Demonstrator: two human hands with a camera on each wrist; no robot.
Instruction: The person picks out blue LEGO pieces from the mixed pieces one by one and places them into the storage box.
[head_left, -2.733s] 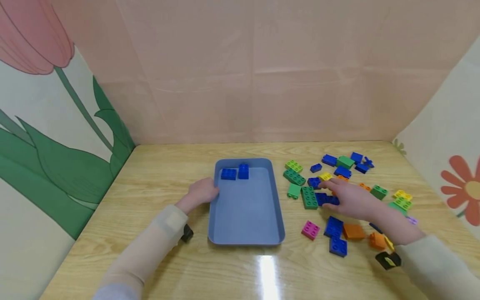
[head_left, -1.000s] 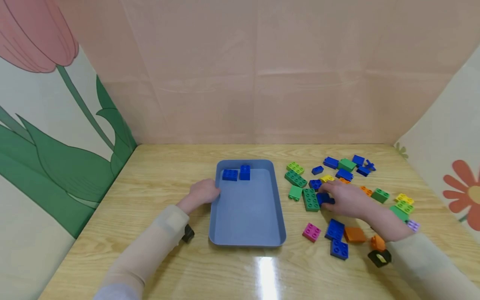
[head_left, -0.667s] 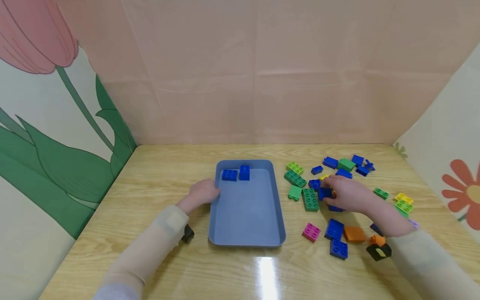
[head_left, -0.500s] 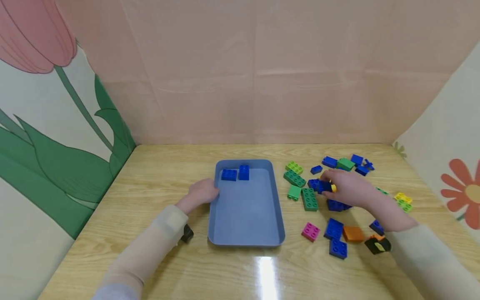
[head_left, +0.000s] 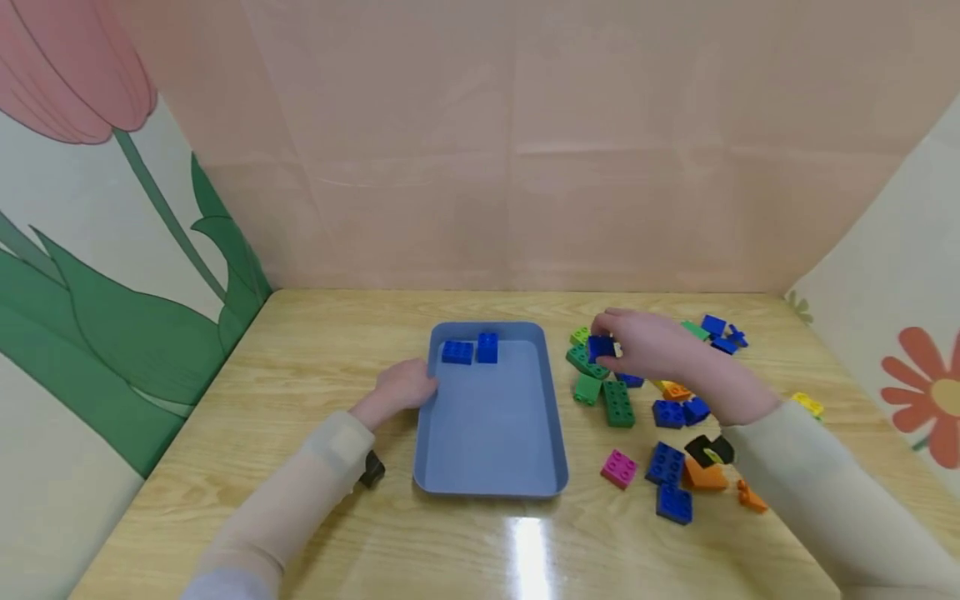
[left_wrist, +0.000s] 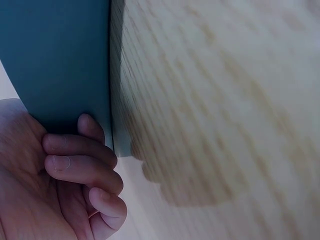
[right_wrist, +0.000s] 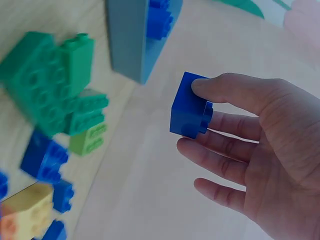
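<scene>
Pinched between thumb and fingers of my right hand [head_left: 651, 343] is a blue brick [head_left: 601, 348], above the green bricks just right of the tray. The right wrist view shows this blue brick [right_wrist: 189, 107] raised, its studs facing the palm. My left hand [head_left: 405, 384] grips the left wall of the blue-grey tray [head_left: 423, 442]; in the left wrist view its fingers [left_wrist: 85, 170] are curled at the tray wall [left_wrist: 75, 65]. Two blue bricks [head_left: 457, 352] [head_left: 487, 347] lie at the tray's far end.
Right of the tray lie green bricks [head_left: 618, 404], a pink brick [head_left: 619, 469], several blue bricks [head_left: 674, 503], and orange pieces [head_left: 705, 476]. A yellow brick [head_left: 808, 405] is farther right. The right forearm hides part of the scattered bricks. A wall stands behind the table.
My right hand has picked up a blue brick from among the scattered ones and moved it left and away, towards the tray. The left hand has stayed at the tray's wall.
</scene>
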